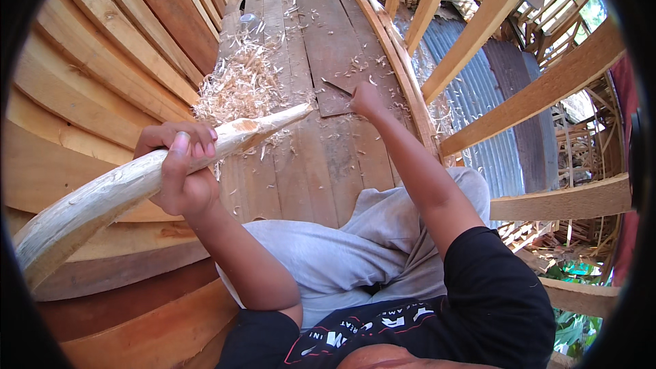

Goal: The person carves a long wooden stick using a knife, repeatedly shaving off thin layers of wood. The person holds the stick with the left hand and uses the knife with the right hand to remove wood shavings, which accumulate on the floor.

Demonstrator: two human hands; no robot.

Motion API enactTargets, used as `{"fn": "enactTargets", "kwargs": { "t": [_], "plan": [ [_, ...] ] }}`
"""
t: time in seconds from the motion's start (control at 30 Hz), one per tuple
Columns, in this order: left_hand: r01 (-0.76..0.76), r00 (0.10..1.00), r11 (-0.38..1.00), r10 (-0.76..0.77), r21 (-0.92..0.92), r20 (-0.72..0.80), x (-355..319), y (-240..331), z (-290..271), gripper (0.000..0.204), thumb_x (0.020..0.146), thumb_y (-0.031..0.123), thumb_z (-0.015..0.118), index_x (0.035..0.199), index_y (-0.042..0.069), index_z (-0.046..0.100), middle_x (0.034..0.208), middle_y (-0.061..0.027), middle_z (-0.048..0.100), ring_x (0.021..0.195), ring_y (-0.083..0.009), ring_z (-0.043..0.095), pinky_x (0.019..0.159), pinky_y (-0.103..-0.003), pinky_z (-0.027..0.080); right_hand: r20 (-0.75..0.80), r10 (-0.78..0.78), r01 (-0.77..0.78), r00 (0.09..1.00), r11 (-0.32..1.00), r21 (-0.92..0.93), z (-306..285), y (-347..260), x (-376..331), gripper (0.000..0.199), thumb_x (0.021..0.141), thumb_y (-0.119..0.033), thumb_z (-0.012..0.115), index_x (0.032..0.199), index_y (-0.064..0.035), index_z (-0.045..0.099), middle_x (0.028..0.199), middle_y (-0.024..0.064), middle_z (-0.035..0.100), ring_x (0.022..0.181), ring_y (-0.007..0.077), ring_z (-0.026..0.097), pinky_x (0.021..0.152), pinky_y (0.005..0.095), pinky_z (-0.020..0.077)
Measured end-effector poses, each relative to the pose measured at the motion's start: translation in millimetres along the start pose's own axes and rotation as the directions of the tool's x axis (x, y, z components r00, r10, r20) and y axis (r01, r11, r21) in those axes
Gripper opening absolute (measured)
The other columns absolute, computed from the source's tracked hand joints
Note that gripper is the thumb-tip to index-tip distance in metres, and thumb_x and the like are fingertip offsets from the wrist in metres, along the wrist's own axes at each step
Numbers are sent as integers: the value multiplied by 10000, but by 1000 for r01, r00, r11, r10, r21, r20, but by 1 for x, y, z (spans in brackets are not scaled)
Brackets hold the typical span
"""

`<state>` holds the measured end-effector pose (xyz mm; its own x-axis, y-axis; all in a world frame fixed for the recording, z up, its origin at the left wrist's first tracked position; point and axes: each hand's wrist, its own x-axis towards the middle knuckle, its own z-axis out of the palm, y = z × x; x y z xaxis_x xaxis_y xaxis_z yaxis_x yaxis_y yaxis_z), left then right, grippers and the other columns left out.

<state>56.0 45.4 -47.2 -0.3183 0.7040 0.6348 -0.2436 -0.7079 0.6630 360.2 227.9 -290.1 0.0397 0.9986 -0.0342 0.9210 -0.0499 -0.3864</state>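
A pale, bark-free wooden pole [130, 176] slants across my left side, its tapered, whittled end reaching toward the middle of the floor. My left hand [183, 164] is wrapped round the pole below that end, thumb on top. Farther off to the right, my right hand [367, 99] is closed round the handle of a knife [336, 87]. The thin dark blade points left and away from me, over the floorboards and apart from the pole. Most of the knife's handle is hidden in my fist.
Curled wood shavings [242, 85] lie heaped beside the left plank wall [89, 89], with more scattered over the floorboards [307, 164]. A small clear container [249, 22] stands beyond the heap. Wooden railing slats [478, 27] line the right, above corrugated metal sheeting [471, 89]. My legs [321, 253] are folded in front.
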Motion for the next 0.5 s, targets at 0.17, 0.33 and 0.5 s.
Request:
{"fn": "enactTargets", "kwargs": {
  "t": [0.17,0.33,0.5],
  "plan": [
    [7,1000,1000,-7,10,-5,-1,-1,1,105,772,67,530,721,27,448,570,-102,475,514,-180,471,596,-344,449,-307,-226,125,925,940,-317,68,0,-48,79,721,-43,626,770,-4,674,810,168,651,827,321,622,777,387,503],
    [8,1000,1000,-8,9,-3,-1,1,2,106,769,70,532,715,28,450,567,-99,471,514,-178,470,596,-346,449,-187,-259,139,948,861,-488,90,8,-36,79,744,-32,607,764,-43,683,812,115,640,814,279,601,791,383,494],
    [2,1000,1000,-2,25,-15,0,2,-4,105,767,65,533,710,27,453,572,-105,482,517,-179,474,599,-342,449,-163,-153,135,975,984,-117,60,27,-26,69,723,3,646,774,-27,680,878,135,665,813,276,653,694,362,537]
  ]
}}
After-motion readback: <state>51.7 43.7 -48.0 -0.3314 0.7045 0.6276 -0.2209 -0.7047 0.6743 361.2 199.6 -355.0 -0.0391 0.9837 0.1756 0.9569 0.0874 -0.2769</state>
